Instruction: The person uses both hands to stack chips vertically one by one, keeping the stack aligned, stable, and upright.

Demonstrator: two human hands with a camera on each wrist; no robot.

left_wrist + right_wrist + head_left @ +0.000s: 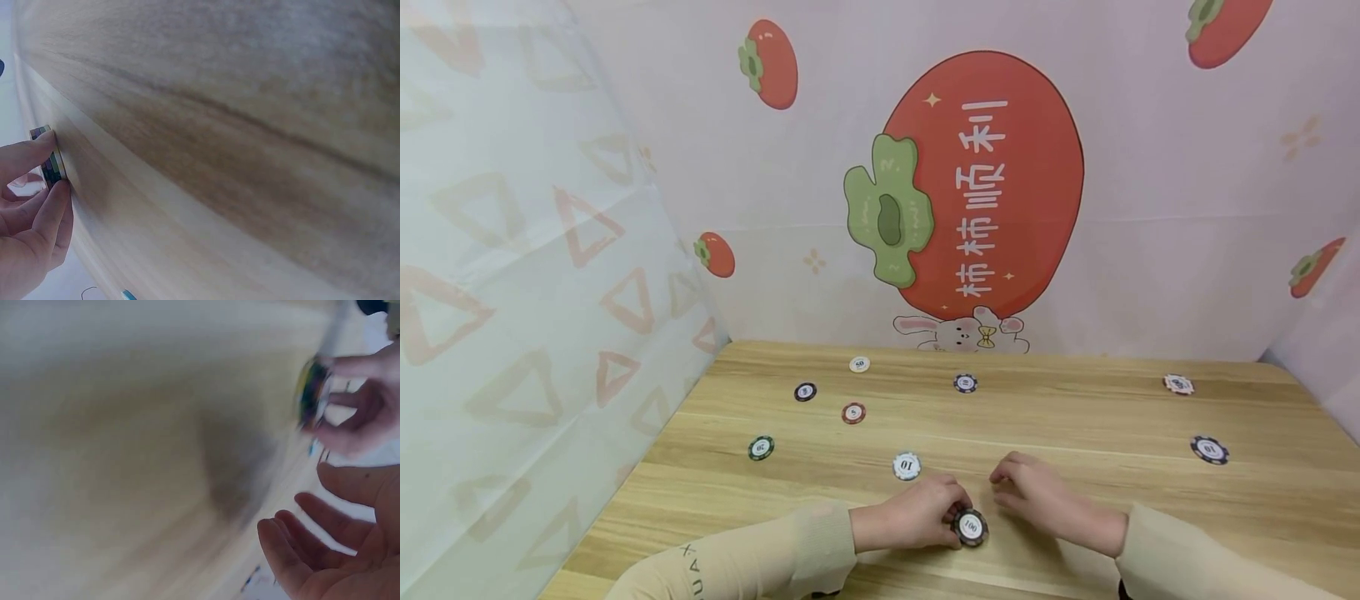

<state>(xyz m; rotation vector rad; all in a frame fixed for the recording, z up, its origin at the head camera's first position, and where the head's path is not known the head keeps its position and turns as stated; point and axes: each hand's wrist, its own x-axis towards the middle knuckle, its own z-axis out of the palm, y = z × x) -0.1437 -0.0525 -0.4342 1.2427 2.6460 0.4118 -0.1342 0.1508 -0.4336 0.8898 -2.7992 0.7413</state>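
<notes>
My left hand (pixel 916 512) grips a short stack of poker chips (pixel 972 527) by its sides, low over the table. On top lies a black chip marked 100. Thumb and fingertips pinch the stack's edge in the left wrist view, where several coloured layers (pixel 52 164) show. To the right of the stack, my right hand (pixel 1051 503) hovers with its fingers loosely bent and nothing in them. The right wrist view has this hand (pixel 337 550) apart from the stack (pixel 310 397). Just beyond the left hand lies a white chip marked 10 (pixel 907 466).
Single chips lie spread over the wooden table (pixel 1075 417): green (pixel 762 447), red (pixel 853 413), dark purple (pixel 806 392), white (pixel 860 364) and blue (pixel 966 383). At the right are a dark chip (pixel 1210 450) and a red-and-white one (pixel 1179 384). A printed cloth (pixel 1150 275) hangs behind.
</notes>
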